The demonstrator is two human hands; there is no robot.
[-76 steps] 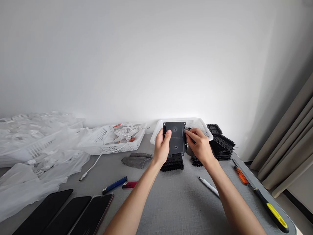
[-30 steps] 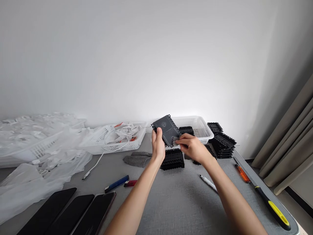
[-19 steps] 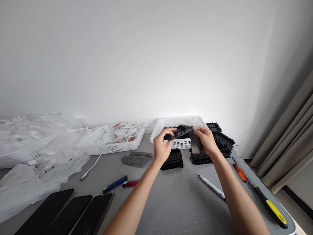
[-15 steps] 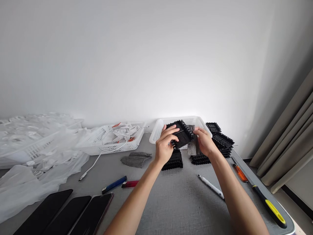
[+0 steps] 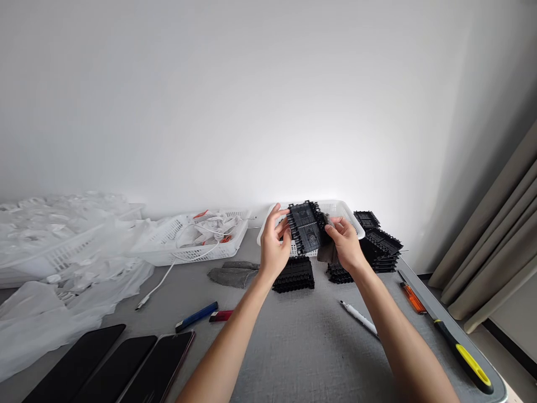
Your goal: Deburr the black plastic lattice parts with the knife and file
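Both hands hold one black plastic tray part [image 5: 307, 227] up over the grey table, its ribbed, compartmented side facing me. My left hand [image 5: 273, 247] grips its left edge, thumb and fingers closed on it. On the right edge my right hand [image 5: 345, 244] pinches the part together with a small grey cloth [image 5: 325, 254] that hangs under the palm. Behind the part stands a white mesh basket [image 5: 346, 214]. Below the hands lie two short stacks of black tray parts [image 5: 294, 274].
More black parts [image 5: 380, 246] are piled at the right. A grey cloth [image 5: 233, 274], a blue cutter [image 5: 196, 317], a red lighter [image 5: 221, 316], a white marker [image 5: 359, 318], screwdrivers [image 5: 464, 355] and three dark phones [image 5: 117, 369] lie around. White baskets with cables [image 5: 201, 238] and plastic bags fill the left.
The black part was turned over in both hands: its smooth flat back faced me before, now the ribbed inner side does. The hands stayed above the stacks.
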